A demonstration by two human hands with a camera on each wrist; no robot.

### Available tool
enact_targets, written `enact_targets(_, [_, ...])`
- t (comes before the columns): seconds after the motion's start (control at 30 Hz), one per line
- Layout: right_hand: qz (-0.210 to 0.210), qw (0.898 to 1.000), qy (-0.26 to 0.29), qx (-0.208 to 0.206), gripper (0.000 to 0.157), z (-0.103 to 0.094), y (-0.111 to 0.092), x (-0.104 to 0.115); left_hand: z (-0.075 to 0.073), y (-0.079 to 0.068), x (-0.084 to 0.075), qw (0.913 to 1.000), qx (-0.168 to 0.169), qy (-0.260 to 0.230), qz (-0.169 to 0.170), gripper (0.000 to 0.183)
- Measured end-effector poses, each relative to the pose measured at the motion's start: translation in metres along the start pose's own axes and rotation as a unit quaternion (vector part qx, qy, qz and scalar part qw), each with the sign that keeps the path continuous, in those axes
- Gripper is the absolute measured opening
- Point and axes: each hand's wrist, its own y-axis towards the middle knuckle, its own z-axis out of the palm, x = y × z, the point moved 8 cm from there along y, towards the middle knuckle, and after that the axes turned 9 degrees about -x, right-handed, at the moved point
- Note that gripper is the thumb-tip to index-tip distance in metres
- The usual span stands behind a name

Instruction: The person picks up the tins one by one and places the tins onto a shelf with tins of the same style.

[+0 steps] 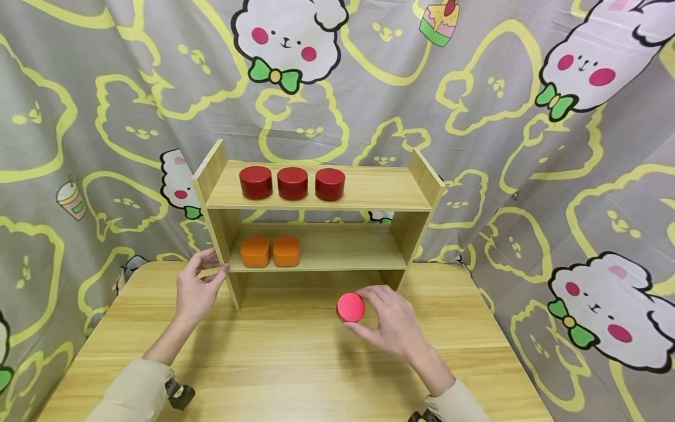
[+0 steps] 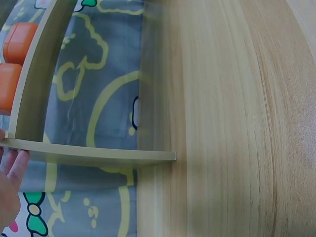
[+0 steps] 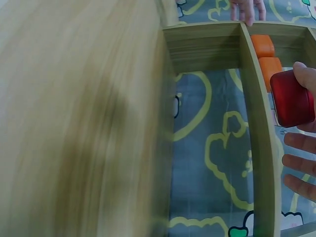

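My right hand (image 1: 392,321) holds a round red tin (image 1: 350,307) between thumb and fingers, in front of a wooden shelf unit (image 1: 321,269). In the right wrist view the red tin's flat side shows, with the thumb on its edge and other fingers spread below. My left hand (image 1: 196,288) pinches the shelf unit's left side panel (image 2: 94,154) near the middle board. Two orange rounded-square tins (image 1: 255,252) sit side by side at the left of that board. On the top board, three red round tins (image 1: 292,183) stand in a row.
The shelf unit stands on a wooden table (image 1: 285,363), toward its back edge. A grey curtain (image 1: 474,140) with yellow outlines and cartoon animals hangs behind and on both sides. Beneath the middle board the unit has an open space down to the table.
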Motion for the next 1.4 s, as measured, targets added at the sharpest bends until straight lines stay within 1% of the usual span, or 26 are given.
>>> enact_targets(0.43, [-0.012,0.998,0.008,-0.055,0.059,-0.026,0.02,0.002,-0.001,-0.001,-0.001,1.0,-0.004,0.007,0.002,0.04])
enact_targets(0.77, [-0.001,0.997,0.011,-0.082,0.062,-0.043,0.034,-0.001,-0.001,-0.003,0.0,1.0,-0.005,0.005,0.002,0.04])
enact_targets(1.03, [0.026,0.995,0.008,-0.093,0.069,-0.057,0.052,-0.005,0.0,-0.002,0.0,0.9999,-0.006,0.009,0.008,0.039])
enact_targets(1.2, [0.015,0.993,-0.005,-0.115,0.076,-0.067,0.066,-0.006,0.0,-0.002,0.0,0.9999,-0.004,0.004,0.011,0.039])
enact_targets(1.4, [0.012,0.991,-0.009,-0.132,0.074,-0.08,0.082,-0.008,0.0,-0.001,-0.001,0.9999,-0.007,0.002,0.013,0.039])
